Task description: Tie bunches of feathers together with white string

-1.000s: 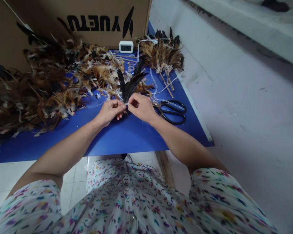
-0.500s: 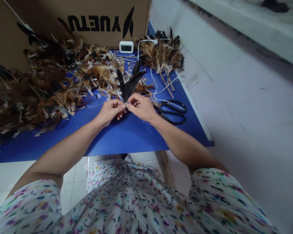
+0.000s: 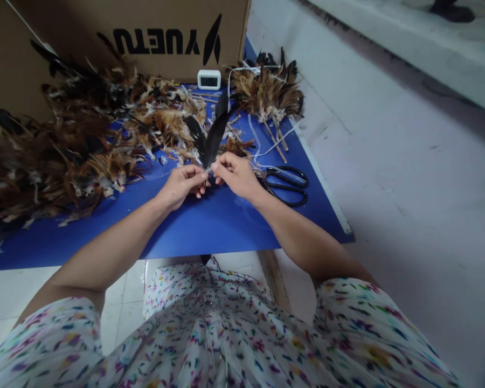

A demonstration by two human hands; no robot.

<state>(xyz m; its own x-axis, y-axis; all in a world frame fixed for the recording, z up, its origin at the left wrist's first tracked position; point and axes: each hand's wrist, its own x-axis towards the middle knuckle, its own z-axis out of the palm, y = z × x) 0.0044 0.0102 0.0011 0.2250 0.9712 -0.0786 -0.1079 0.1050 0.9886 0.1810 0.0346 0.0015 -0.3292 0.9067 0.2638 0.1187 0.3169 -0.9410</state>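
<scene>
My left hand (image 3: 181,183) and my right hand (image 3: 236,173) meet over the blue table (image 3: 202,226), fingertips pinched together on the base of a small bunch of black feathers (image 3: 210,137). The feathers stand upright and fan away from me. A thin white string (image 3: 255,141) trails from the pinch point back over the table. Both hands are closed on the bunch's quill ends.
Black scissors (image 3: 285,184) lie just right of my right hand. A big heap of brown feathers (image 3: 73,140) covers the table's left and back. A tied feather bundle with sticks (image 3: 269,94), a small white clock (image 3: 209,79) and a cardboard box (image 3: 137,32) stand behind.
The black feathers have turned and closed up from a spread fan into a narrower bunch. My right hand has shifted slightly up; the left has hardly moved.
</scene>
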